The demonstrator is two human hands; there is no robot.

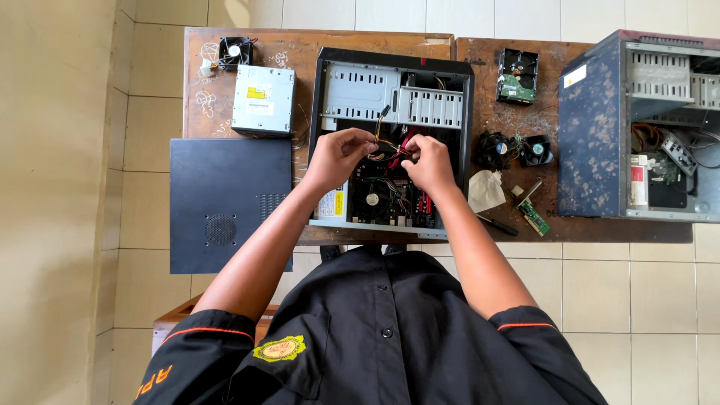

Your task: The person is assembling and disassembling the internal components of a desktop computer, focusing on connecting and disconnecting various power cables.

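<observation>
Head view, looking straight down. We see the left hand (339,155) and the right hand (429,161) both over the open computer case (390,139) lying flat on the wooden table (300,46). Both hands pinch the same bundle of thin wires (391,148), yellow, red and black, which spans the short gap between them. Left hand fingers (365,139) are closed on the wires from 9 o'clock, right hand fingers (415,146) are closed on them from 3 o'clock. The hands are near each other, not touching as far as we can tell. A black connector lead rises from the bundle toward 12 o'clock.

Inside the case, below the hands at 6 o'clock, sits the motherboard with a round cooler fan (373,199). Metal drive bays (391,94) fill the case at 12 o'clock.

At 9 o'clock of the case lies a grey optical drive (262,100), with a small black fan (235,51) just beyond it at 11 o'clock. A dark case side panel (225,202) overhangs the table edge at 8 o'clock.

At 3 o'clock of the case we note two small fans (514,148), a crumpled white tissue (486,190), a green circuit card (534,217) and a dark-handled tool (496,224). A bare hard drive (517,76) lies at 1 o'clock. A second open blue-grey computer case (600,127) stands at far 3 o'clock.

Black shirt sleeves with orange trim fill the bottom.
</observation>
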